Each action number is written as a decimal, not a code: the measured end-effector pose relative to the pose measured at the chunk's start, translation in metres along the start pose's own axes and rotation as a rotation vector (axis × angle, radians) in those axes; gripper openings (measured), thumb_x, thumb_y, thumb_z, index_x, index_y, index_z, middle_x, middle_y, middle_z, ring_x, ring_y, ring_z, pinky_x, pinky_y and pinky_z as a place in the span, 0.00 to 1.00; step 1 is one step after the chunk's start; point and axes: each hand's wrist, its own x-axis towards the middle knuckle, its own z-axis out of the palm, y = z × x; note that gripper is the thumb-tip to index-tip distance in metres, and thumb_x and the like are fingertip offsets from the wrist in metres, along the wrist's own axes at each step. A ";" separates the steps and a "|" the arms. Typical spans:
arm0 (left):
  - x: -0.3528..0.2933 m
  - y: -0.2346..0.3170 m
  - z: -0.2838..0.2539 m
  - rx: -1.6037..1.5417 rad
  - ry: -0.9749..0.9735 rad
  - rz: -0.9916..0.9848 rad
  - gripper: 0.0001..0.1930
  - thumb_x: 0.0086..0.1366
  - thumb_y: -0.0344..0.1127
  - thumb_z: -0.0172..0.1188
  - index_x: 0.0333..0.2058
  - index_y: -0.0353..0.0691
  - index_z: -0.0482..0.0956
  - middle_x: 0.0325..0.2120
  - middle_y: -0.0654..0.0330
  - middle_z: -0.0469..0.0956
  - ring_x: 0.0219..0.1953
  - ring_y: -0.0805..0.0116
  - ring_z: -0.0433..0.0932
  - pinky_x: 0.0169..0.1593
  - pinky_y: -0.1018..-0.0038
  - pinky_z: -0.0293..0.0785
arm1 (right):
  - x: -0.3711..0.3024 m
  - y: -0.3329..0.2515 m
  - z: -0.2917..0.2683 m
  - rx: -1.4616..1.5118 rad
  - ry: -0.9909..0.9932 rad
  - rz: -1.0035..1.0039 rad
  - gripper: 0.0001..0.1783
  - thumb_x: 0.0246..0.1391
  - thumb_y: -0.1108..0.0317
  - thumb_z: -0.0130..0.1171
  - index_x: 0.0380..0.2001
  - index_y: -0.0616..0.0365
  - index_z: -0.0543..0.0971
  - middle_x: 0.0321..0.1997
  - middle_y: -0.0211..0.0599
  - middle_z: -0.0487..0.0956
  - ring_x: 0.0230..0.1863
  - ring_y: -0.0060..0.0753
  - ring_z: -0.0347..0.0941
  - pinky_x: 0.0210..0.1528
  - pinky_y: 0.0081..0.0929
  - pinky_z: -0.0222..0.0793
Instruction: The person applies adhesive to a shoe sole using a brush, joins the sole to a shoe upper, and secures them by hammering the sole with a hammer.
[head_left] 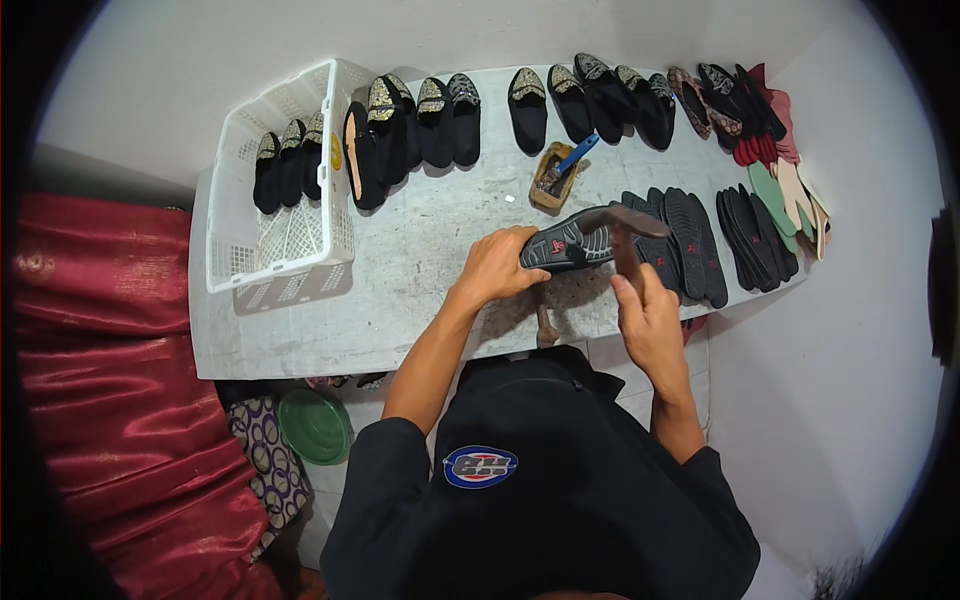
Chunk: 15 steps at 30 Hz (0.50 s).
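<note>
Shoe (568, 246) held sole-up at frame centre on tabletop (420, 260), left hand (497, 266) grip clenched on its heel. Hammer (622, 228) grasped in right hand (648, 318), head over sole.

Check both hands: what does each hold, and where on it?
Left hand grips a black shoe, sole up, at its heel end. Right hand holds a hammer by its handle, head over the sole.

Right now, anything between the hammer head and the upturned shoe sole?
Nothing visible. The right hand holds the hammer with its head right over the shoe sole, which the left hand steadies on the table. The glue pot sits behind, apart.
</note>
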 end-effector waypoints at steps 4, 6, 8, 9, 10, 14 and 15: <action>0.002 0.001 0.003 0.000 0.016 0.028 0.33 0.42 0.46 0.73 0.48 0.35 0.78 0.42 0.47 0.80 0.46 0.47 0.78 0.49 0.59 0.73 | -0.008 -0.005 0.021 0.089 0.163 -0.192 0.17 0.63 0.60 0.55 0.30 0.65 0.70 0.16 0.44 0.74 0.17 0.44 0.71 0.23 0.39 0.65; 0.001 -0.005 0.007 0.000 0.087 0.068 0.34 0.42 0.46 0.73 0.48 0.35 0.78 0.42 0.47 0.80 0.46 0.47 0.78 0.49 0.59 0.73 | -0.007 0.004 0.032 0.064 0.265 -0.340 0.16 0.62 0.60 0.55 0.31 0.66 0.70 0.17 0.49 0.75 0.19 0.52 0.73 0.25 0.42 0.66; 0.002 0.001 0.002 0.000 0.045 0.044 0.34 0.41 0.46 0.73 0.48 0.35 0.78 0.42 0.47 0.80 0.46 0.47 0.78 0.49 0.60 0.73 | -0.002 0.016 0.030 -0.120 0.051 -0.151 0.19 0.61 0.58 0.56 0.33 0.68 0.71 0.21 0.62 0.74 0.27 0.67 0.72 0.29 0.51 0.66; 0.003 0.003 0.001 -0.001 0.000 0.022 0.34 0.41 0.46 0.73 0.48 0.36 0.78 0.43 0.47 0.80 0.46 0.47 0.78 0.49 0.60 0.73 | 0.000 0.019 0.026 -0.212 -0.055 -0.057 0.20 0.61 0.57 0.56 0.34 0.69 0.71 0.23 0.69 0.74 0.31 0.75 0.71 0.31 0.55 0.66; 0.002 0.001 0.001 0.001 0.005 0.022 0.34 0.41 0.46 0.73 0.48 0.36 0.78 0.43 0.47 0.80 0.46 0.47 0.78 0.49 0.60 0.73 | 0.009 0.015 0.019 -0.152 -0.074 -0.046 0.21 0.62 0.56 0.55 0.32 0.68 0.71 0.22 0.66 0.74 0.29 0.72 0.72 0.29 0.52 0.66; 0.002 -0.003 0.000 -0.040 -0.004 0.010 0.33 0.40 0.46 0.74 0.46 0.35 0.79 0.42 0.46 0.80 0.45 0.46 0.79 0.47 0.60 0.74 | 0.008 -0.009 0.013 0.010 0.026 -0.100 0.17 0.64 0.60 0.54 0.31 0.66 0.70 0.14 0.42 0.68 0.16 0.29 0.64 0.22 0.34 0.60; 0.002 -0.003 -0.002 -0.047 -0.017 0.007 0.33 0.40 0.46 0.74 0.45 0.36 0.80 0.41 0.46 0.81 0.44 0.46 0.79 0.47 0.60 0.74 | 0.007 -0.012 0.014 0.008 0.023 -0.104 0.17 0.64 0.60 0.54 0.31 0.66 0.70 0.14 0.42 0.68 0.16 0.29 0.64 0.22 0.34 0.60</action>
